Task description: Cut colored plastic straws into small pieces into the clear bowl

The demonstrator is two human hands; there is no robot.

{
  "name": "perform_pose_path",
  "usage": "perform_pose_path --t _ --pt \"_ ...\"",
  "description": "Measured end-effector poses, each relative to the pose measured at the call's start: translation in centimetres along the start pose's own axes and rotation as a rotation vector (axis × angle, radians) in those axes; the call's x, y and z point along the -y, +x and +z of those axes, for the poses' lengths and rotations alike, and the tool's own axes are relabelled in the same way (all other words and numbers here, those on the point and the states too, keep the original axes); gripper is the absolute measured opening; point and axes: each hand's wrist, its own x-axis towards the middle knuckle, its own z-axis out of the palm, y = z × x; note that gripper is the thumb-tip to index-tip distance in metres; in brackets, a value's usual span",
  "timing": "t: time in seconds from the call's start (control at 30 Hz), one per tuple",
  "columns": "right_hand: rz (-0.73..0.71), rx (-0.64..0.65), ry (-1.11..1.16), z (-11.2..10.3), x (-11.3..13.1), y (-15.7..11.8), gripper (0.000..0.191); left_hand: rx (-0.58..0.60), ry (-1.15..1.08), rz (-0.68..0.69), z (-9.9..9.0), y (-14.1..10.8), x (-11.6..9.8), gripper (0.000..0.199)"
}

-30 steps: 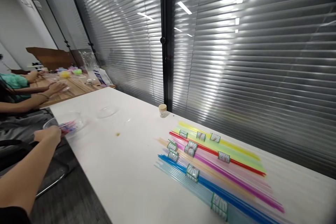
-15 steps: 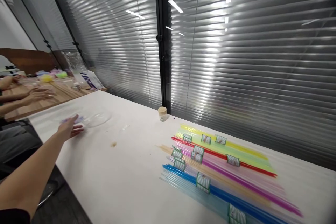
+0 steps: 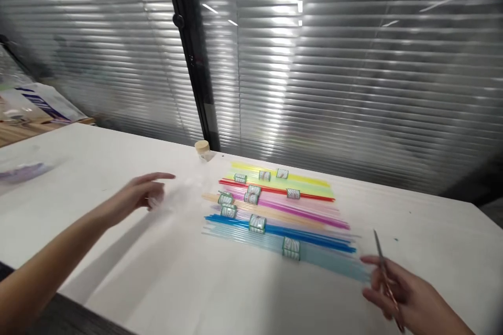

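My left hand (image 3: 137, 196) is over the white table left of the straws, index finger stretched out and other fingers curled, a small clear piece between them. At the right, my right hand (image 3: 401, 293) holds a slim metal tool (image 3: 381, 254), maybe scissors or tweezers, its tip pointing up and away. Between the hands lie bundles of coloured straws with paper labels: yellow (image 3: 310, 178), red (image 3: 271, 189), purple (image 3: 310, 214), blue (image 3: 314, 236) and pale blue (image 3: 326, 263). A small jar with a wooden-coloured lid (image 3: 201, 146) stands behind them.
The white table (image 3: 157, 282) runs along a window with blinds (image 3: 334, 89). A blurred purple item (image 3: 23, 173) lies on it at the far left. Beyond, a white and blue bag (image 3: 47, 102) rests on a wooden table.
The view has swung right. My left hand has moved from the purple item and clear ring toward the straws. My right hand with the metal tool has come into view.
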Motion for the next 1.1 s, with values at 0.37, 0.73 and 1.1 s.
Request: perform_pose_path --t 0.37,0.73,1.1 --pt "-0.159 0.055 -0.103 -1.7 0.0 7.9 0.045 0.85 0.101 0.11 20.7 -3.1 -2.0 0.044" --pt "-0.428 -0.204 -0.329 -2.0 -3.3 8.6 0.031 0.446 0.857 0.898 27.6 -1.8 -2.4 0.029" --pt "-0.262 -0.269 -0.163 -1.2 -3.1 8.3 0.035 0.248 1.037 1.185 28.9 -2.2 1.5 0.03"
